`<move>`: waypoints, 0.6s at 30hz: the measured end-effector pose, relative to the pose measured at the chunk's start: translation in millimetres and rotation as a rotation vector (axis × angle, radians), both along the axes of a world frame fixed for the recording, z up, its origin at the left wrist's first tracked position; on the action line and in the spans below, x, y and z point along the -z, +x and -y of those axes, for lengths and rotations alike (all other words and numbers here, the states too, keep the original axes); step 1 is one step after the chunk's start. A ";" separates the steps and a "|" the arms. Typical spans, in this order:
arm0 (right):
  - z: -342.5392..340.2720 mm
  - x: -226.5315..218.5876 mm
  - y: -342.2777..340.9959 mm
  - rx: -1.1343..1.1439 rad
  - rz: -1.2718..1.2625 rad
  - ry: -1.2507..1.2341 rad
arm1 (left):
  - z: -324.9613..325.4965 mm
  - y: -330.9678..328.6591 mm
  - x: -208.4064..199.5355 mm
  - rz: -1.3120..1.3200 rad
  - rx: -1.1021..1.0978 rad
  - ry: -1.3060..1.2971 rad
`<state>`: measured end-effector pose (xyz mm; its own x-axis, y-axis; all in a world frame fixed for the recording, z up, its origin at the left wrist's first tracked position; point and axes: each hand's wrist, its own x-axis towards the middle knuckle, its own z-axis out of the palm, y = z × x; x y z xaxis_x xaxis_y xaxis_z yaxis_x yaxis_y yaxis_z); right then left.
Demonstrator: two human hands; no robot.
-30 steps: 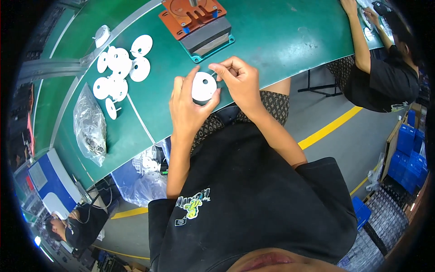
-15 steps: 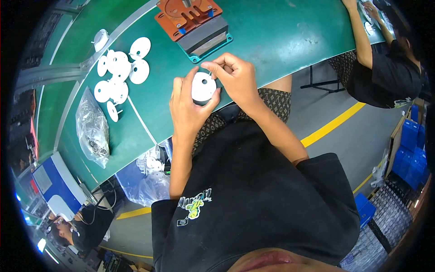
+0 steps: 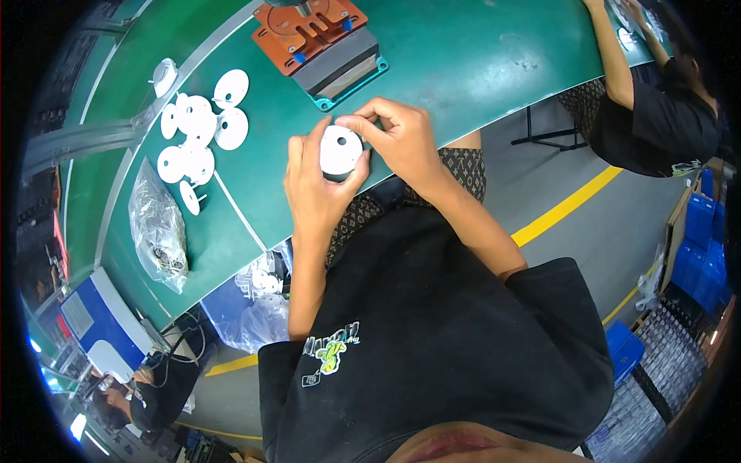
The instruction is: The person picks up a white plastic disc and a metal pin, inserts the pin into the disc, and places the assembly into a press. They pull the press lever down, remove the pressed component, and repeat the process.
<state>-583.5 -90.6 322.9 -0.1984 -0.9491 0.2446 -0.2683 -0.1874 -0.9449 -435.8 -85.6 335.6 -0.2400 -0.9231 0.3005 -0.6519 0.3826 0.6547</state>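
Note:
A round white disc (image 3: 340, 159) with a dark hole above its middle is gripped at its rim by my left hand (image 3: 315, 187), fingers on one side and thumb on the other. My right hand (image 3: 401, 140) is closed in a pinch at the disc's upper edge. Whatever lies between those fingertips, if anything, is too small or hidden to make out. On the green table to the left lie several similar white discs (image 3: 231, 129), some with short stems.
An orange fixture on a grey block (image 3: 340, 69) stands beyond my hands. A clear plastic bag of small parts (image 3: 158, 224) lies at the left. Below the table edge is a blue bin (image 3: 224, 309) with plastic and white parts. Co-workers sit at far right and lower left.
The disc and both hands have shifted slightly left in the picture, and the disc's face is turned a little. My right fingertips have moved to the left along its upper edge.

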 end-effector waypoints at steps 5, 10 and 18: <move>4.1 -5.0 -0.1 -0.047 0.118 -0.046 | 1.2 2.1 -5.1 -0.038 -0.003 0.044; 11.3 -5.6 -17.0 -0.135 0.273 0.248 | 5.5 5.2 -7.4 -0.143 0.024 0.063; 11.4 1.3 -23.8 -0.607 0.454 0.289 | 5.1 7.0 -3.9 -0.237 0.163 0.002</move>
